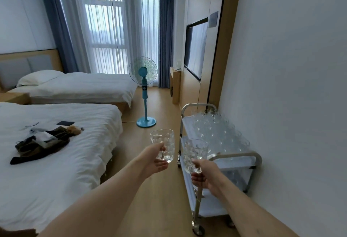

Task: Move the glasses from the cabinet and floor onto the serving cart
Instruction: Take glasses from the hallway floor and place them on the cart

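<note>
Head view, with the cart as landmark. The left hand is gripping a patterned glass, its fingers curled round the lower half from below and its thumb lying across the near side. This glass is being held upright in the air just left of the cart, over the wooden floor. The right hand is gripping a second glass, fingers wrapped round its base; it is hanging in front of the cart's near left corner, close beside the near handle. Neither glass is touching the cart or the other glass.

The cart's top shelf is already carrying many clear glasses, standing in close rows from the far handle toward the near one; more glasses appear dimly on the shelf below, though their number cannot be told. Judging from this, the task is well advanced: most glasses seem to be loaded, and the two in hand are awaiting placement, probably in the free strip near the near handle. The cabinet is not in view, and no loose glasses are showing on the floor around the cart, so what is left to fetch cannot be told.

Left of the cart: a fan and two beds.
</note>
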`<state>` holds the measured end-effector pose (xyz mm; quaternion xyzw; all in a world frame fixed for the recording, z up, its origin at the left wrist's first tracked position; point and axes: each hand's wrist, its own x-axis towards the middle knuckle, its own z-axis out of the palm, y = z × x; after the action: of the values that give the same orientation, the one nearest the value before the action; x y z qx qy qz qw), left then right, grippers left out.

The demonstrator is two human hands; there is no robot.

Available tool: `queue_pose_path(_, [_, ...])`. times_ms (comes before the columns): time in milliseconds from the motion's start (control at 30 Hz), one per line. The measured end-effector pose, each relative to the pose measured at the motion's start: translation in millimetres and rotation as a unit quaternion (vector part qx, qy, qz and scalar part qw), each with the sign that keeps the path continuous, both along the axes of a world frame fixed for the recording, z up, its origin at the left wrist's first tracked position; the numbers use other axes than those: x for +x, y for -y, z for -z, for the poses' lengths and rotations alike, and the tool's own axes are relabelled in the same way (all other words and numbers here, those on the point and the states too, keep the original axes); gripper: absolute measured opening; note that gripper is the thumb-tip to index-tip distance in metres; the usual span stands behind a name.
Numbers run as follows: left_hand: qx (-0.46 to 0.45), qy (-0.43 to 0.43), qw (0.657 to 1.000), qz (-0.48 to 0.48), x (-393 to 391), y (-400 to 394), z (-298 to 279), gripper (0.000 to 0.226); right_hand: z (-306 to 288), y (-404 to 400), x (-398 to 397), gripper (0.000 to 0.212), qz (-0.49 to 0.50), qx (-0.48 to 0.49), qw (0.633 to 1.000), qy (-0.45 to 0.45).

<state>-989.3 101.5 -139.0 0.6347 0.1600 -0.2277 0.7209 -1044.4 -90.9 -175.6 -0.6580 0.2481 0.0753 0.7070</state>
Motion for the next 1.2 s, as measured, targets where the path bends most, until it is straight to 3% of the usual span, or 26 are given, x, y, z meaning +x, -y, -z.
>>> queue_pose_path(267, [0.025,-0.005,0.999,0.033,172,-2,32,0.028,29,-4,160,0.024,0.034,0.003,0.999,-0.003])
queue_pose_path(567, [0.067,-0.049,0.991,0.107,373,-8,57,0.028,61,-18,322,0.019,0.094,0.023,0.993,-0.068])
queue_pose_path(867, [0.050,-0.093,0.984,0.143,514,-3,96,0.033,101,-17,448,0.020,0.134,0.048,0.986,-0.088])
queue_pose_path(1067, [0.066,-0.086,0.981,0.163,622,22,136,0.032,143,4,550,0.023,0.174,0.062,0.979,-0.080])
queue_pose_path(1200, [0.101,-0.130,0.971,0.175,677,36,150,0.032,162,15,612,0.028,0.205,0.084,0.971,-0.093])
